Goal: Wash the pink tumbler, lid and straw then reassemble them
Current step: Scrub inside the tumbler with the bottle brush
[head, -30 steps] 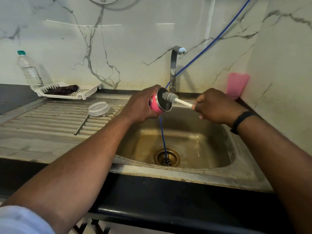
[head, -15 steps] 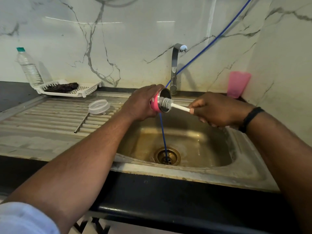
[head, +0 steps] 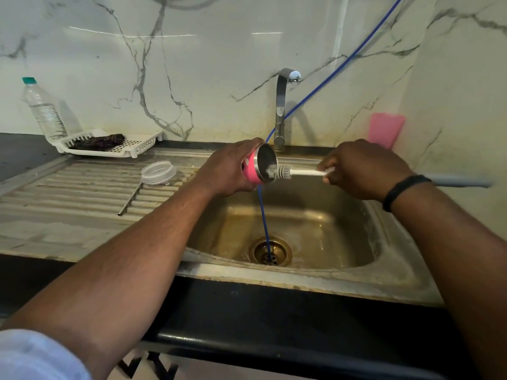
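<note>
Head view, centre of frame: my left hand [head: 229,171] wraps its fingers around the pink tumbler [head: 253,171], held sideways above the sink [head: 395,242]. My right hand [head: 362,168] pinches the bottle brush [head: 285,172], bristles at the rim. Risk: a wet grip may slip, dropping the tumbler. Lid [head: 158,172] and straw [head: 130,198] lie centre-left on the drainboard [head: 55,193], unwashed by my judgement.
</note>
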